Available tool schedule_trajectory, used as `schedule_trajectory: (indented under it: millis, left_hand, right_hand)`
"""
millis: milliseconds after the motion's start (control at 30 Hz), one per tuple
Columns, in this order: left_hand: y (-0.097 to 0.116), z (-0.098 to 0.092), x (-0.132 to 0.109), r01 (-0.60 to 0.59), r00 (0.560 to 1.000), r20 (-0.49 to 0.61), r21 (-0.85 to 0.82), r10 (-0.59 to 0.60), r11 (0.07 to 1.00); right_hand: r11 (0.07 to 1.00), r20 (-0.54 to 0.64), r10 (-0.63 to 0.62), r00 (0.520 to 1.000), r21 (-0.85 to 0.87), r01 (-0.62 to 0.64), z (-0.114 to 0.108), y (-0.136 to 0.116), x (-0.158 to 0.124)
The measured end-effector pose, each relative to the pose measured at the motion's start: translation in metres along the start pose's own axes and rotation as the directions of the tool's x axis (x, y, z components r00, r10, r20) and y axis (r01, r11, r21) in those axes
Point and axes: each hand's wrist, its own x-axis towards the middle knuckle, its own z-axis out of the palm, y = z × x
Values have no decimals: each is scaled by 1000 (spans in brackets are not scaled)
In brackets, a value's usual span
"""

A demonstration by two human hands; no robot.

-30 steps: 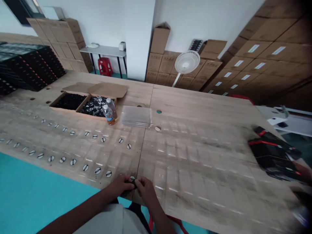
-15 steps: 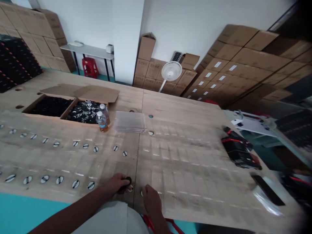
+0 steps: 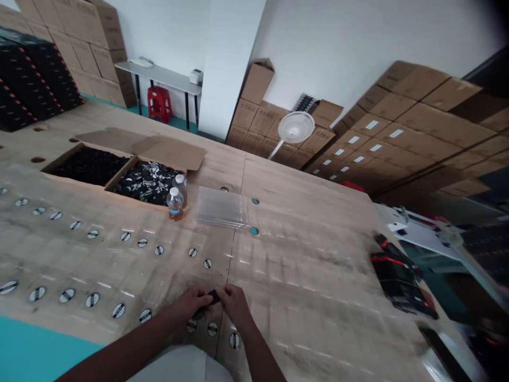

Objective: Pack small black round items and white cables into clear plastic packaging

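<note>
My left hand (image 3: 193, 301) and my right hand (image 3: 235, 301) meet near the front edge of the wooden table (image 3: 318, 223). Both pinch a small dark round piece (image 3: 213, 295) between their fingertips. Just below my hands lie round black-and-white discs (image 3: 212, 329) in a row that runs on to the left (image 3: 91, 300). A second row of discs (image 3: 159, 250) sits farther back. Clear plastic trays cover much of the table top.
An open cardboard box (image 3: 99, 180) of dark pieces stands at the back left, with two water bottles (image 3: 175, 202) beside it. A stack of clear trays (image 3: 221, 213) lies next to them. Black and red items (image 3: 400, 278) rest at the right edge. A white fan (image 3: 296, 127) and stacked cartons line the wall.
My right hand has come back up to my left, and both now pinch the dark piece together. More discs lie in the front row. The view has shifted.
</note>
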Motion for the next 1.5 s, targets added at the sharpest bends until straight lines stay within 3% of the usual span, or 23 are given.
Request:
schedule_trajectory:
  millis: [200,367,633,867,1033,1233,1367,1500]
  left_hand:
    - [2,-9,12,11,994,-110,-138,-26,990]
    - [5,-7,16,4,989,-148,-168,-29,986]
    - [12,12,26,15,1000,-19,-116,-18,993]
    - [4,19,31,84,996,16,-288,-83,954]
    - [-2,13,22,113,993,3,-282,-117,953]
    - [7,13,6,31,999,32,-137,-26,990]
    - [11,17,1,44,997,62,-5,-43,999]
    - [7,26,-3,49,992,116,77,-58,996]
  right_hand:
    - [969,-206,-12,979,-243,-39,-24,5,50]
    - [943,-145,-48,988,-332,-3,-26,1,54]
    - [1000,-13,-8,1000,4,8,-9,4,13]
    - [987,-218,159,963,24,-157,-51,34,42]
    - [981,-315,130,940,-95,-167,-71,38,57]
    - [995,-179,41,983,-78,-55,-38,24,22]
    - [997,-34,50,998,60,-48,-7,18,-14]
    - [967,3,97,995,236,-95,-1,22,-38]
